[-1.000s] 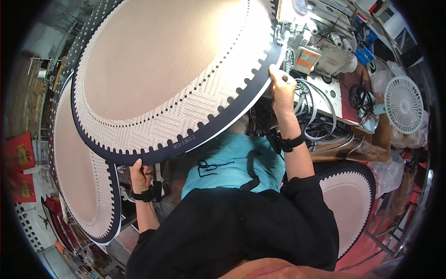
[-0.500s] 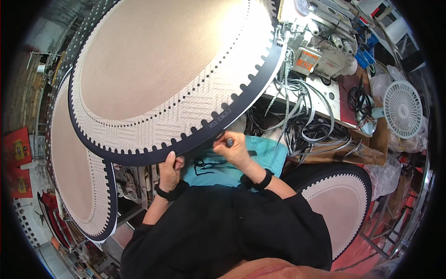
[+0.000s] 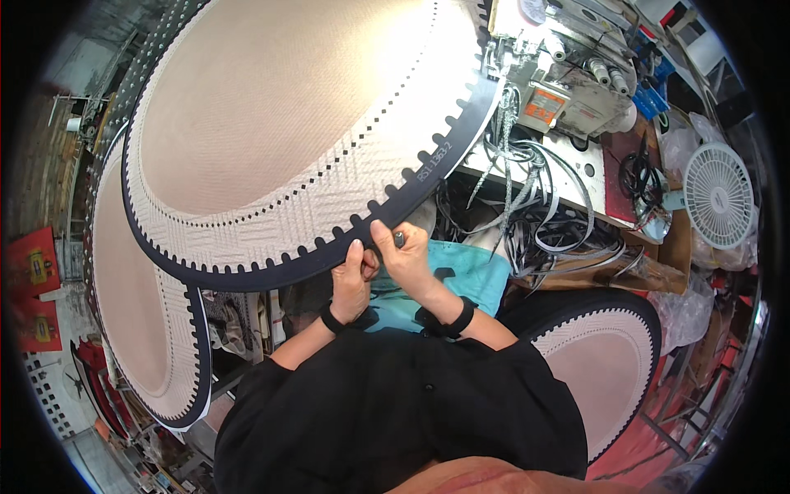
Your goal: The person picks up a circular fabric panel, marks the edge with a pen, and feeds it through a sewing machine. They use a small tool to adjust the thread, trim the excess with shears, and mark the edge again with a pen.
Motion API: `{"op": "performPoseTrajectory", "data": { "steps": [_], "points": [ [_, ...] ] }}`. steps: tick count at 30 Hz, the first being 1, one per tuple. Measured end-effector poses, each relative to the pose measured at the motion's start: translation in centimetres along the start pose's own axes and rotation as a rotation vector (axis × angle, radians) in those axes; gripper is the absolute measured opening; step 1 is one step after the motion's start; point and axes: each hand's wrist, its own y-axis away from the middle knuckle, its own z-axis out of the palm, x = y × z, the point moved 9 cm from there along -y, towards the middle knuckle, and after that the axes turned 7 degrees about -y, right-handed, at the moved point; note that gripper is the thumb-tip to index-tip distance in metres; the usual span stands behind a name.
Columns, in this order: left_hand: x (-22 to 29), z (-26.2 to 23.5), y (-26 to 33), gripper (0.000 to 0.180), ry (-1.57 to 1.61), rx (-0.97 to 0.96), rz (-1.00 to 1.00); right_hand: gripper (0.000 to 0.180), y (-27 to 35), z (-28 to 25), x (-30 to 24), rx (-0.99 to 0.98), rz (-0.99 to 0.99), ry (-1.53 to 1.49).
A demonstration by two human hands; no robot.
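Note:
A large beige mat (image 3: 247,123) with a dark notched border (image 3: 288,274) fills the upper middle. At its near edge, my left hand (image 3: 354,284) is closed on the border, thumb on top and fingers curled below. Close beside it, my right hand (image 3: 405,255) is also closed, its thumb pressing the border. A short dark cylindrical end (image 3: 399,240) sticks out of my right fist; the rest of that tool is hidden. What the fingers do under the mat cannot be seen. Teal cloth (image 3: 481,276) lies over my lap below the hands.
An industrial sewing machine (image 3: 576,90) stands at the upper right, with tangled grey strips (image 3: 527,173) hanging beside it. Farther right are a white fan (image 3: 717,195) and a cardboard box (image 3: 676,255). Similar mats lie at left (image 3: 132,288) and lower right (image 3: 597,370).
The mat's near edge has slid to the right and up, carrying its printed marking along. My left hand has moved right, close to my right hand, which has shifted slightly left onto the border.

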Motion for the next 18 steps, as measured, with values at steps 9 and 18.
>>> {"op": "performPoseTrajectory", "data": {
  "steps": [9,18],
  "points": [
    [-0.7,5.2,-2.5,0.042,-0.031,0.0,-0.056,0.04,-3.5,-3.9,-3.9,0.139,-0.184,0.393],
    [-1.5,10.1,-6.0,0.045,-0.041,-0.117,-0.044,0.04,-7.4,-6.5,-7.2,0.15,-0.17,0.377]
  ]
}}
